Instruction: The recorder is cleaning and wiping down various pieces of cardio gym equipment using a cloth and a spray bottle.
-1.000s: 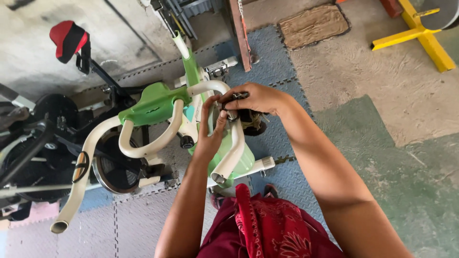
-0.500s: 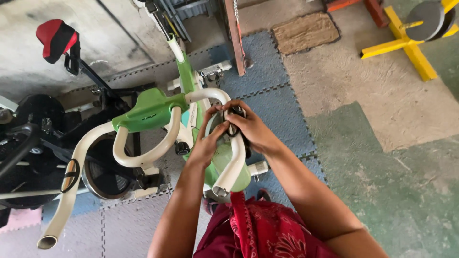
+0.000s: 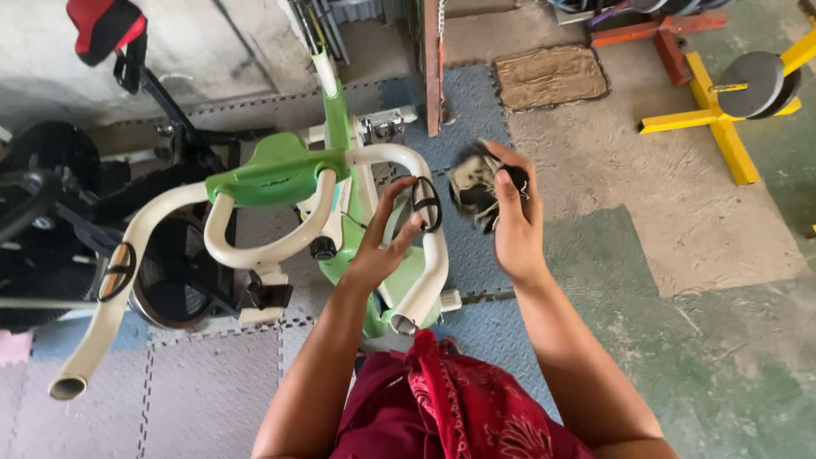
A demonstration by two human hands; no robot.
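A green and cream exercise bike (image 3: 280,174) stands on grey floor mats (image 3: 195,399), seen from above, and serves as the fixed point of the scene. To its left sits a black bike (image 3: 51,195) with a red saddle (image 3: 102,24) raised above it, and a long cream handlebar (image 3: 119,289) sweeps down from the green bike toward the lower left. Just right of the green console, the person's left hand (image 3: 382,246) rests against the cream loop bar (image 3: 429,255), fingers spread fairly wide, fingertips at a black strap ring (image 3: 427,204) on that bar. Right of the bar and clear of it, the right hand (image 3: 514,225) is lifted with its fingers curled around a crumpled black and grey cloth (image 3: 476,187), gripping it. Below the bike, at the bottom edge, lies the person's dark red patterned garment (image 3: 459,408). Further right of the bike, a brown mat (image 3: 551,76) lies on the concrete floor (image 3: 680,221), and at the far right stands a yellow frame (image 3: 722,127) carrying a dark weight disc (image 3: 756,85).
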